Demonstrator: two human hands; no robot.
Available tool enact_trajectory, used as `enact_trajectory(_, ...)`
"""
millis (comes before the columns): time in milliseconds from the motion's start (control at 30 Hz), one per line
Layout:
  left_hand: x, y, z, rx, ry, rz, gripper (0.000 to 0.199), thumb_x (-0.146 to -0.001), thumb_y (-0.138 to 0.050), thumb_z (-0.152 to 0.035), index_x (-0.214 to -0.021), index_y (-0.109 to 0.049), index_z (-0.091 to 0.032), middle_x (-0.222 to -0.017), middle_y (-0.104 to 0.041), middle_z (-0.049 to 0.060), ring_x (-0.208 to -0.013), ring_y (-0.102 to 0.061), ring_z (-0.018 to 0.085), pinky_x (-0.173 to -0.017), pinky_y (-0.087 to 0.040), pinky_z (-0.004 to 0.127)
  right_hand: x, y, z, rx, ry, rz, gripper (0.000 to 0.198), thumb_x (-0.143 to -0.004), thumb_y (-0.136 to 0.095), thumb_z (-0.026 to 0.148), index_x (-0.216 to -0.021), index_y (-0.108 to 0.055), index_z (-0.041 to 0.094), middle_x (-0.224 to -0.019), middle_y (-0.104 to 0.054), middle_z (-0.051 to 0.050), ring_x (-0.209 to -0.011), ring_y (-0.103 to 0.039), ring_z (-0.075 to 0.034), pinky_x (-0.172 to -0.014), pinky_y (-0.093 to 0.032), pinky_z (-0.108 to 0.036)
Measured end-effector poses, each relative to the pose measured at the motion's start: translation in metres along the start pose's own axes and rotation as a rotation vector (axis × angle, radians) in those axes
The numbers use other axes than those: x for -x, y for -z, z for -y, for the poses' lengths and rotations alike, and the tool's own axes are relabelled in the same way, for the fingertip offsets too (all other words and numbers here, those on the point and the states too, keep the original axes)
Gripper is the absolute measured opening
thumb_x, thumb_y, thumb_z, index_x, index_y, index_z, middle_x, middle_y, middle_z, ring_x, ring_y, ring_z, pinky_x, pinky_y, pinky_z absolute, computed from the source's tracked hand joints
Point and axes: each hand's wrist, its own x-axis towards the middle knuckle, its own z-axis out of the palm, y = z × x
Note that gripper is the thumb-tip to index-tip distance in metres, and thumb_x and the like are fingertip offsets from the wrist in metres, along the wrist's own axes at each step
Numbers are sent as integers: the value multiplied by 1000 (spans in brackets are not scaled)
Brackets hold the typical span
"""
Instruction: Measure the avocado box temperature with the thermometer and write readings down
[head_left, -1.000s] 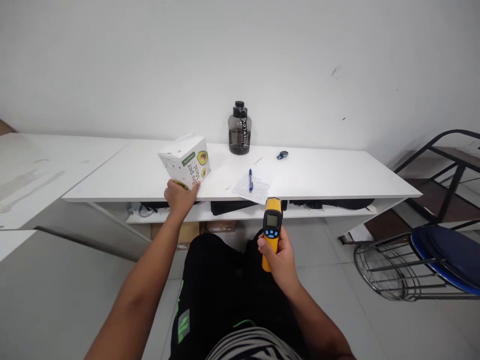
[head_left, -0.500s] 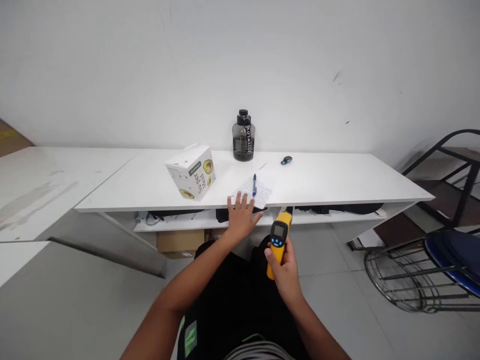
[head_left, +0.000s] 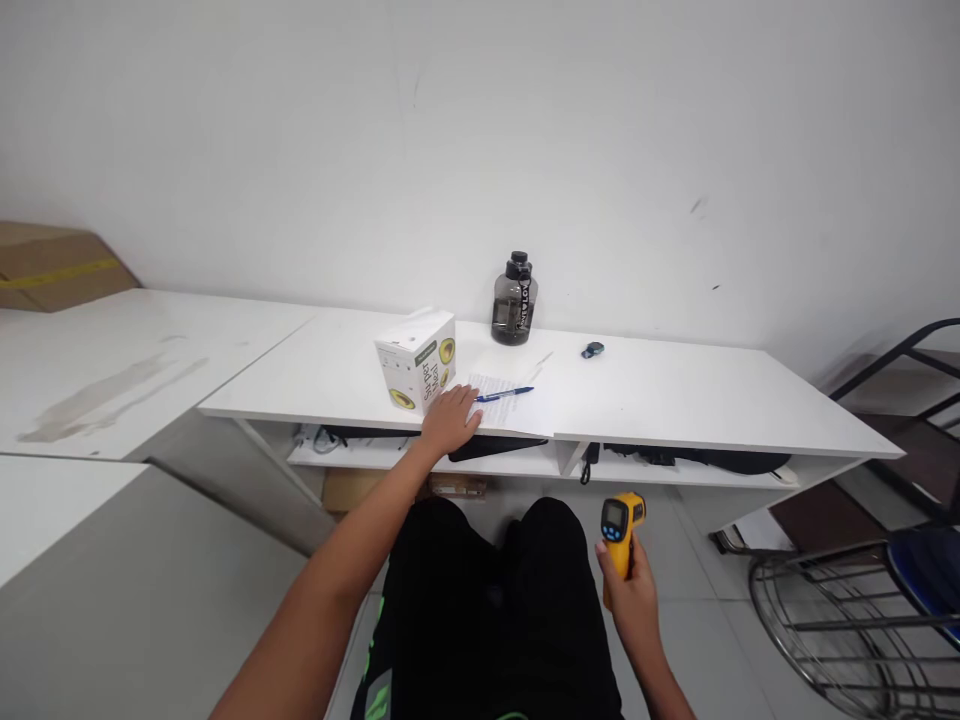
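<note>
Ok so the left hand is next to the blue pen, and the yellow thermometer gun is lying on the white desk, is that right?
Not quite: the head view shows the yellow thermometer gun held in the right hand. The left hand is next to the blue pen.

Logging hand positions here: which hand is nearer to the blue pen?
Left. The left hand is at the left end of the blue pen; the right hand is farther off, in front of the desk, holding the yellow handheld device.
</note>
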Motion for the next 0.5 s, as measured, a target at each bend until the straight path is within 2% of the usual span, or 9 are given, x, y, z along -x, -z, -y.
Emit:
enact_trajectory(67,-3,-1,-3,16,61,57,58,-101,-32,-42,-152,-44,-19,-162,-42,11,-152,-34,29,-125,-24,48,-28,-2,29,56,-22,-13,70,-83,-63,61,-144,-55,27,-111,-74,-12,-97,-71,-38,-76,-56,-49)
enact_trajectory(133,-6,0,-5,37,115,131,59,-101,-29,-44,-154,-42,-21,-166,-36,10,-155,-29,27,-126,-19,48,-65,-9,60,121,126,31,79,-84,-61,62,-148,-50,17,-121,-71,-16,-105,-69,-38,-80,-56,-47)
enact_trajectory(200,-9,2,-6,68,159,188,60,-101,-28,-46,-155,-40,-22,-168,-31,9,-157,-25,26,-126,-16,47,-109,-20,86,308,318,36,73,-89,-56,55,-149,-48,14,-127,-69,-18,-111,-66,-37,-88,-52,-46)
enact_trajectory(267,-12,3,-6,94,204,220,61,-101,-28,-48,-155,-38,-24,-169,-28,9,-157,-23,26,-126,-16,48,-152,-36,105,551,404,37,66,-93,-53,43,-150,-46,12,-126,-69,-20,-112,-64,-36,-93,-48,-46)
enact_trajectory(333,-13,5,-7,100,230,233,61,-100,-28,-49,-155,-38,-26,-169,-28,9,-157,-23,26,-125,-17,48,-190,-52,117,735,432,69,60,-97,-50,36,-151,-45,12,-129,-66,-21,-116,-61,-35,-93,-46,-43)
enact_trajectory(400,-16,8,-8,70,231,251,61,-100,-27,-50,-155,-37,-27,-169,-29,9,-157,-24,27,-124,-20,48,-218,-66,124,821,416,126,56,-100,-48,37,-150,-46,13,-130,-66,-20,-115,-60,-32,-90,-45,-38)
enact_trajectory(500,-28,16,-14,-16,221,285,62,-98,-30,-51,-154,-41,-25,-164,-37,13,-151,-33,32,-119,-29,51,-244,-80,130,887,379,168,54,-102,-47,40,-149,-47,14,-127,-66,-19,-114,-60,-30,-87,-44,-35)
